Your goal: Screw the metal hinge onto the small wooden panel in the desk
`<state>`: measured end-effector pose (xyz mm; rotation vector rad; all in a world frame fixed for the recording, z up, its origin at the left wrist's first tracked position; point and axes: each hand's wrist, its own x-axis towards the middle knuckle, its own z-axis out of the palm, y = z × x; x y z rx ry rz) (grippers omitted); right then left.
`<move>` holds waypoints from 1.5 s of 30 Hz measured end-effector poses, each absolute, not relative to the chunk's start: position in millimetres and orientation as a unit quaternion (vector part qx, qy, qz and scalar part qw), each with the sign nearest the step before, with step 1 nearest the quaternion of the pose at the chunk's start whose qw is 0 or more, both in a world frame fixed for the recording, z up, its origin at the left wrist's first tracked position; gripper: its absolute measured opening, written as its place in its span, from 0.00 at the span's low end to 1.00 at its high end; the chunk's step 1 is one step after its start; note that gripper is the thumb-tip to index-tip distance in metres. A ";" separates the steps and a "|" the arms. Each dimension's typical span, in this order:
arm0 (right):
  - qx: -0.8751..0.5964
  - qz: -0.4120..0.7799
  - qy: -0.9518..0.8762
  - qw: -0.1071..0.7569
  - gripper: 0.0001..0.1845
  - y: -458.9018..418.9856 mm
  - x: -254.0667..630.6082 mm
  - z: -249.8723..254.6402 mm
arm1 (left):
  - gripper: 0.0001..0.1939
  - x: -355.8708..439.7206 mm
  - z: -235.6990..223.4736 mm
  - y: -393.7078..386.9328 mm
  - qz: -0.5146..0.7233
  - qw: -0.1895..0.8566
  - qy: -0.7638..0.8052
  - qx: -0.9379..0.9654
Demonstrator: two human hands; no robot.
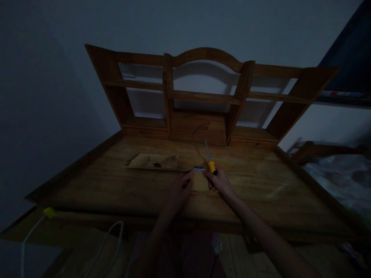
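My right hand (219,181) is closed around a screwdriver (210,162) with a yellow and black handle; its metal shaft points up and away from me. My left hand (181,188) rests on the wooden desk (116,185), fingertips curled against a small piece of wood (200,182). A small silver metal hinge (198,168) sits on that piece, between my two hands. A flat wooden board (156,161) lies on the desk just beyond and left of my hands. The scene is dim.
A wooden hutch (203,96) with open shelves and an arched top stands at the desk's back edge against a white wall. White cables (29,235) hang below the desk's left front. A bed with pale bedding (342,177) lies to the right.
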<state>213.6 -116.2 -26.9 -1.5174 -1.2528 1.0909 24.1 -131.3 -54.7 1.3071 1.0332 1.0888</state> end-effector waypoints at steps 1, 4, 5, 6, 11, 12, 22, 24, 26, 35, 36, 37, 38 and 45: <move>-0.607 0.440 -0.502 0.432 0.17 -116.2 213.7 -27.1 | 0.25 24.1 -55.0 -131.1 0.461 0.542 0.434 0.553; -0.602 0.446 -0.501 0.433 0.19 -115.9 213.9 -28.1 | 0.26 24.1 -55.4 -131.5 0.464 0.536 0.432 0.557; -0.601 0.446 -0.501 0.434 0.19 -115.7 214.0 -28.6 | 0.26 24.1 -55.2 -131.8 0.465 0.536 0.431 0.557; -0.601 0.446 -0.500 0.436 0.20 -115.5 214.0 -29.0 | 0.26 24.1 -55.1 -132.2 0.466 0.535 0.431 0.558; -0.598 0.442 -0.504 0.439 0.19 -115.2 213.9 -30.4 | 0.26 23.7 -55.3 -133.0 0.466 0.523 0.439 0.563; -0.597 0.441 -0.505 0.441 0.19 -115.3 213.9 -30.8 | 0.26 23.5 -55.6 -132.9 0.466 0.523 0.440 0.562; -0.596 0.433 -0.510 0.444 0.18 -117.1 213.7 -31.2 | 0.25 24.0 -58.1 -131.0 0.472 0.525 0.437 0.557; -0.598 0.429 -0.511 0.444 0.17 -117.1 213.5 -30.3 | 0.25 24.9 -57.9 -130.9 0.473 0.528 0.436 0.555; -0.600 0.423 -0.512 0.447 0.17 -116.9 213.1 -29.8 | 0.26 25.4 -57.6 -130.8 0.470 0.530 0.435 0.557; -0.605 0.423 -0.506 0.447 0.18 -116.7 212.9 -28.9 | 0.25 24.7 -55.1 -132.1 0.468 0.516 0.435 0.571; -0.605 0.423 -0.505 0.447 0.18 -116.7 213.0 -28.6 | 0.25 24.6 -55.5 -132.0 0.469 0.517 0.434 0.569; -0.605 0.424 -0.505 0.446 0.18 -116.8 213.1 -28.3 | 0.25 24.5 -56.1 -131.8 0.469 0.517 0.434 0.569; -0.606 0.424 -0.504 0.446 0.18 -116.8 213.1 -27.9 | 0.25 24.4 -56.7 -131.7 0.470 0.515 0.435 0.570; -0.607 0.429 -0.508 0.435 0.18 -116.4 213.8 -27.3 | 0.24 23.8 -56.5 -132.3 0.471 0.514 0.429 0.574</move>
